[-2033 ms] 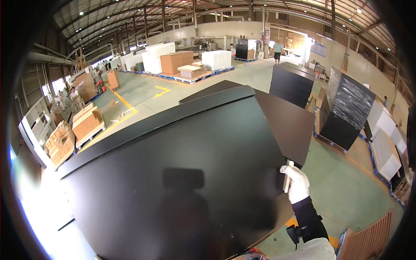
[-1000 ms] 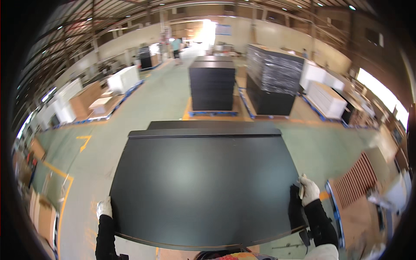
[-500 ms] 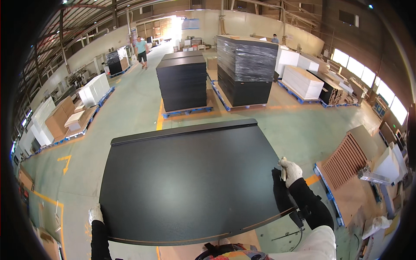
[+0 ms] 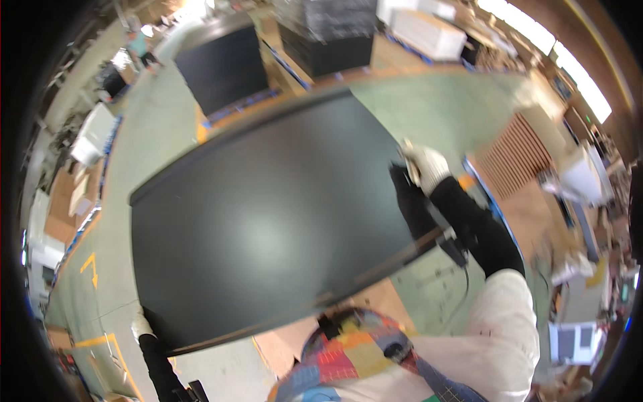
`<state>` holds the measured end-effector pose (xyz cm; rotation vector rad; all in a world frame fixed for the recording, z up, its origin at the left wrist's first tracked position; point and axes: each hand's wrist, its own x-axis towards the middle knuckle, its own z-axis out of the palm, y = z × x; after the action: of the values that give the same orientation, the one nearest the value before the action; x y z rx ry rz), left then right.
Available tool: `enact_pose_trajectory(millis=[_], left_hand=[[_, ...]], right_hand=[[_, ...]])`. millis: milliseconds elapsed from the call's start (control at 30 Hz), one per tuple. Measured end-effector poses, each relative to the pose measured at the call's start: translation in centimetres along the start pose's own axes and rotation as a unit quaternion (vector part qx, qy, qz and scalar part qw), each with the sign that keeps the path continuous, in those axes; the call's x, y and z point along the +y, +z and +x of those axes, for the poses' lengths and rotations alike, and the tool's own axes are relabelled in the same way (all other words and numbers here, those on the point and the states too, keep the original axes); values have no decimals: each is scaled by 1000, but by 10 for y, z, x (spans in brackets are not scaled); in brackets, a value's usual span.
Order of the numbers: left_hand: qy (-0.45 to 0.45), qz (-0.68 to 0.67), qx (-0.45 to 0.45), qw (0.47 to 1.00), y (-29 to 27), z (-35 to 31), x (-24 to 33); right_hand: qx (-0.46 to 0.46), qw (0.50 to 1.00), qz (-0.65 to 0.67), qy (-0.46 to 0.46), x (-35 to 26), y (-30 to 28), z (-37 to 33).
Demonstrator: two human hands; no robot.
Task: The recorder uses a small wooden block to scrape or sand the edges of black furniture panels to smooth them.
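Observation:
A large black panel (image 4: 268,214) fills the middle of the view, its far edge carrying a raised dark strip (image 4: 241,144). At the panel's near left edge is my left hand (image 4: 140,324) in a white glove, closed on the edge, with its fingers partly hidden. My right hand (image 4: 429,167), gloved too, is over the panel's right edge. Its fingers are pinched around a small pale piece, blurred, whose kind I cannot make out. The right arm casts a dark reflection on the glossy surface.
Ahead stand a black stack (image 4: 221,70) on a blue pallet and a wrapped stack (image 4: 328,37). On the right, a pallet holds a slatted brown stack (image 4: 516,154). White boxes (image 4: 95,134) line the left side. A person (image 4: 142,50) is at the far left.
The view has turned and tilted, so the panel and stacks appear rotated, higher and further left. Both hands remain at the panel's sides. The picture is now blurred.

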<state>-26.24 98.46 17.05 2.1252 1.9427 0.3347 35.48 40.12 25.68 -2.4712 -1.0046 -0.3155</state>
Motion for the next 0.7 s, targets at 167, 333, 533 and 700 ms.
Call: enact_pose_trajectory(millis=[167, 333, 533, 700], left_hand=[[-86, -135, -77, 984, 27, 40, 26], [-71, -282, -164, 943, -7, 50, -33], [60, 86, -114, 988, 24, -1, 121], [13, 54, 11, 998, -44, -64, 109]], right_hand=[[-86, 969, 156, 170, 37, 11, 7], [-19, 703, 622, 345, 7, 3, 24], [-22, 867, 409, 284, 117, -32, -39], [-86, 843, 426, 317, 60, 4, -71]])
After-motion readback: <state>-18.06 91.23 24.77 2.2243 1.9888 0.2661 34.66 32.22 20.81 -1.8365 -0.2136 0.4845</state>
